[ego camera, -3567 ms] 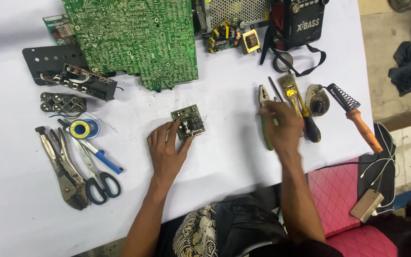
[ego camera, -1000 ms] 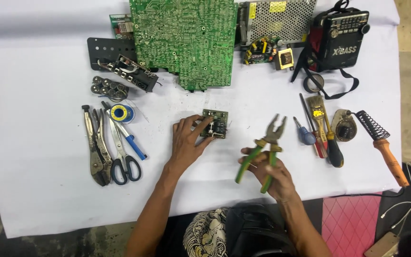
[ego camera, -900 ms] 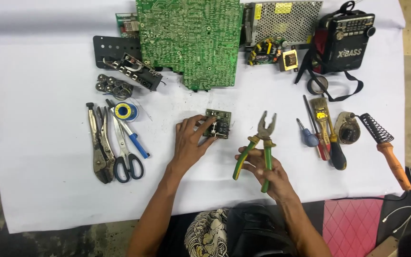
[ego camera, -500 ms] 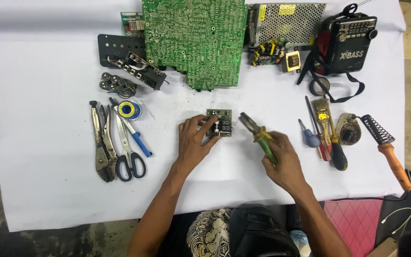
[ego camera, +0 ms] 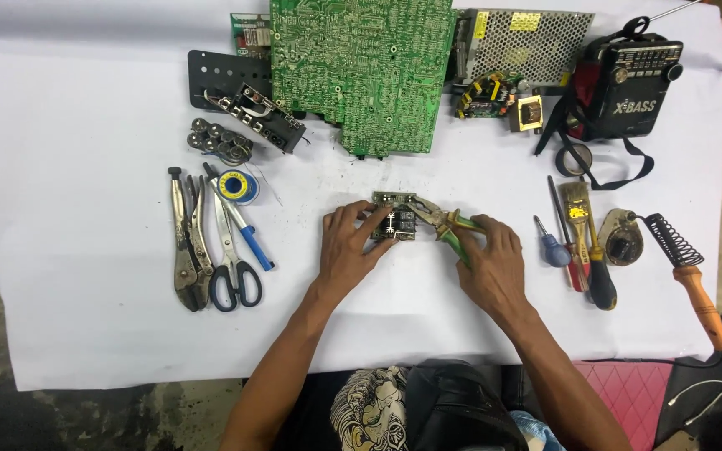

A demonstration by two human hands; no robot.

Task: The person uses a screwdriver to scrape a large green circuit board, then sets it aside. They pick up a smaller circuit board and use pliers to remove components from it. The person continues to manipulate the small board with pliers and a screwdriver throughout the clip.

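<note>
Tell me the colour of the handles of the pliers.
Green with a little yellow, in the head view: the pliers are in the right hand.

White-covered table bearing a large green circuit board, scissors, locking pliers, screwdrivers and a black radio.

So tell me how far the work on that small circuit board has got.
Done: the pliers are picked up in the right hand, and their nose sits at the right edge of the small circuit board. In hand: the left hand steadies the board on the white sheet. Left: no loose part shows beside the board, so nothing looks pulled off yet; whether the nose grips anything is too small to tell.
</note>
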